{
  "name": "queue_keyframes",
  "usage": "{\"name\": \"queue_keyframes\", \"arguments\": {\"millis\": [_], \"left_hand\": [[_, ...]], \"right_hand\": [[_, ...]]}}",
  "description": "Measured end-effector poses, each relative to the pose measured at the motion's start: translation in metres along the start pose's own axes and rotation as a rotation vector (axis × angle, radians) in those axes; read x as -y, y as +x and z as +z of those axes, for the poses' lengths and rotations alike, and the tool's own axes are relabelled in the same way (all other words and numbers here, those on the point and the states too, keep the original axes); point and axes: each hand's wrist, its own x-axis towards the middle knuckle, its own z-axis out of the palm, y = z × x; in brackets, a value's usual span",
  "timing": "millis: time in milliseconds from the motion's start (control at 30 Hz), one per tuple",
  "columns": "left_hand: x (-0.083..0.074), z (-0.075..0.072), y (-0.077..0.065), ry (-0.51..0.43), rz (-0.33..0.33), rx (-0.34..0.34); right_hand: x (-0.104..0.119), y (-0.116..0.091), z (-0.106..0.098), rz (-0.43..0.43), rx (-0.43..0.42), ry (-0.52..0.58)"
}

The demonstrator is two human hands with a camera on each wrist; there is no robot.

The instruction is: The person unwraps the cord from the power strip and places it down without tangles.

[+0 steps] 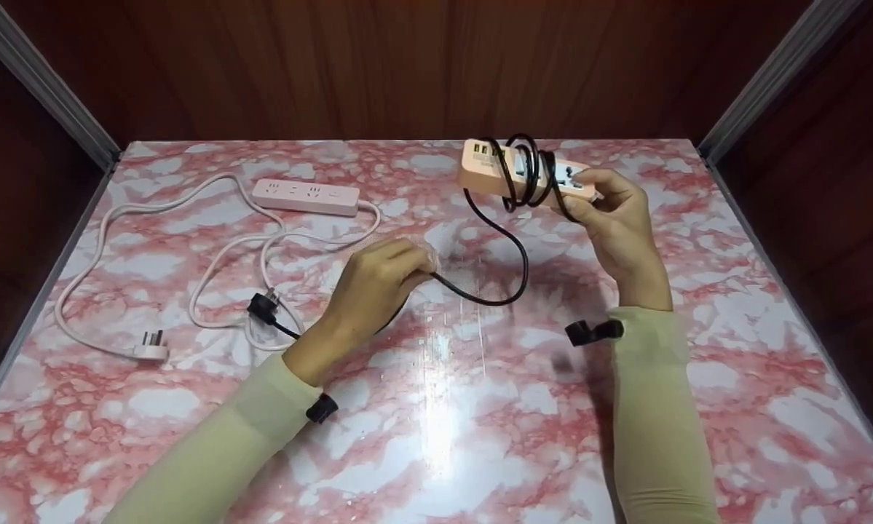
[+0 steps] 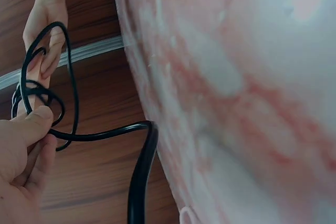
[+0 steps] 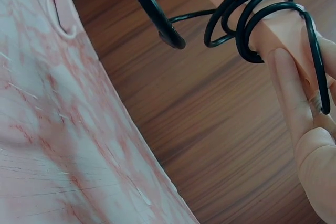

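My right hand (image 1: 618,218) grips the right end of an orange power strip (image 1: 480,178), raised over the back right of the table. Several loops of its black cord (image 1: 529,175) wind loosely around the strip's middle. From the strip's left end the cord sags in a curve to my left hand (image 1: 381,280), which pinches it between thumb and fingers. Past that hand the cord runs back under the wrist to a black plug (image 1: 263,308). In the right wrist view the orange strip (image 3: 281,30) lies between thumb and fingers, with the coils beside them.
At the back left lies a pink power strip (image 1: 305,198). Its white cord (image 1: 105,225) spreads in wide loops to a white plug (image 1: 151,348) at the left. The black plug overlaps these loops. Brown wooden panels (image 1: 407,73) border the marbled table (image 1: 523,437) behind and at the sides.
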Motion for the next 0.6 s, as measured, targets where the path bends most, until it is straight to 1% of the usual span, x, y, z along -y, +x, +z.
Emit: {"name": "queue_keyframes", "arguments": {"millis": [167, 367, 467, 600], "left_hand": [[-0.003, 0.004, -0.013, 0.040, 0.015, 0.111], [-0.006, -0.001, -0.020, 0.089, 0.032, 0.198], [-0.010, -0.004, -0.022, 0.090, 0.057, 0.239], [-0.017, -0.004, -0.024, 0.058, 0.092, 0.275]], "right_hand": [[0.000, 0.000, 0.001, 0.003, 0.000, -0.004], [-0.001, 0.000, 0.001, 0.006, 0.004, -0.003], [-0.001, 0.001, 0.000, 0.007, 0.002, -0.005], [-0.001, 0.000, 0.000, 0.011, 0.008, -0.003]]}}
